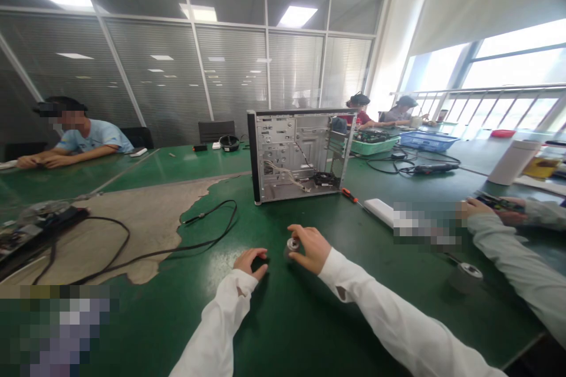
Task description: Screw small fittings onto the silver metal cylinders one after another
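Note:
My right hand (309, 247) has its thumb and fingers around a small round metal container (292, 247) on the green table (274, 318). To its left, my left hand (251, 261) rests by the table surface with thumb and fingers apart, holding nothing. Behind both hands stands an open computer case (300, 156), upright, its metal inside, loose cables and a black fan showing. An orange and black screwdriver (349, 195) lies at the case's right front corner. Another small metal container (467, 275) stands farther right.
Black cables (221, 238) cross the table at left. A white power strip (381, 212) lies right of the case. At the right edge, another person's hands (477, 210) hold a circuit board (497, 202). Green (374, 146) and blue baskets (428, 141) stand behind; other people sit farther back.

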The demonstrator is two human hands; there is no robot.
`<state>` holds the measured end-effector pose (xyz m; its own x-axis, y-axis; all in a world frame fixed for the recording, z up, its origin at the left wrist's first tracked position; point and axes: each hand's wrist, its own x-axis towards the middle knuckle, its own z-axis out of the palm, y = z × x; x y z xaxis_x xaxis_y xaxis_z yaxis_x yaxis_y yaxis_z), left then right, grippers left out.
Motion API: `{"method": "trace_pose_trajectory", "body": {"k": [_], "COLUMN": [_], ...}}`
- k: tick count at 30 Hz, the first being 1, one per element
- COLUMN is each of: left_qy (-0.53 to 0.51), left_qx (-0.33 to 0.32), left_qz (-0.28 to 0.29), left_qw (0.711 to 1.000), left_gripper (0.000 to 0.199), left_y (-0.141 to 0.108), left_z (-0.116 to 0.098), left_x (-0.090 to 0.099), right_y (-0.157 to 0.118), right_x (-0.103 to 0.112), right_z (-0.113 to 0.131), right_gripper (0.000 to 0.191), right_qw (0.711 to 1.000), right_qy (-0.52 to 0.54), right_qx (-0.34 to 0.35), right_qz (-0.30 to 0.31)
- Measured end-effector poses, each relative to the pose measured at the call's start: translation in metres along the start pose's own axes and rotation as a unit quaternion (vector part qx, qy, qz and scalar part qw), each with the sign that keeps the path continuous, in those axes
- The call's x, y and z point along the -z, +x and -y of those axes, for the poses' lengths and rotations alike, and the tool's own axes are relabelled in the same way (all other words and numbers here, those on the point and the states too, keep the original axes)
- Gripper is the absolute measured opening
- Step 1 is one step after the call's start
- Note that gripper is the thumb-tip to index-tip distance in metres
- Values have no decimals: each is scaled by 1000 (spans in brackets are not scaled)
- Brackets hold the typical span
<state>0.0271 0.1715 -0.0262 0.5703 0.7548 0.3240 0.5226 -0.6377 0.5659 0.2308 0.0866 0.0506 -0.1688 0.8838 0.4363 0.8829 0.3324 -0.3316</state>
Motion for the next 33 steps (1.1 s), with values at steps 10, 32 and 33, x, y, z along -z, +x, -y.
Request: {"method": "trace_pose_trajectory", "body": {"k": [10, 32, 33], "left_qy": [29, 43, 44], "left_qx": [-1, -16, -17], "left_qz": [6, -7, -6], "left_qw": [1000, 999, 999], "left_gripper": [39, 34, 34], "left_y": [-1, 0, 0], "left_z": [-1, 3, 4], "left_x": [-1, -4, -4], "right_y": [6, 14, 14], "right_x": [-77, -67, -67], "right_z": [0, 12, 12], "right_gripper": [65, 31, 31], "right_qw": [969, 981, 981], "right_qy": [239, 172, 171], "right_qx": [-46, 44, 44], "right_qz": [-47, -79, -79]}}
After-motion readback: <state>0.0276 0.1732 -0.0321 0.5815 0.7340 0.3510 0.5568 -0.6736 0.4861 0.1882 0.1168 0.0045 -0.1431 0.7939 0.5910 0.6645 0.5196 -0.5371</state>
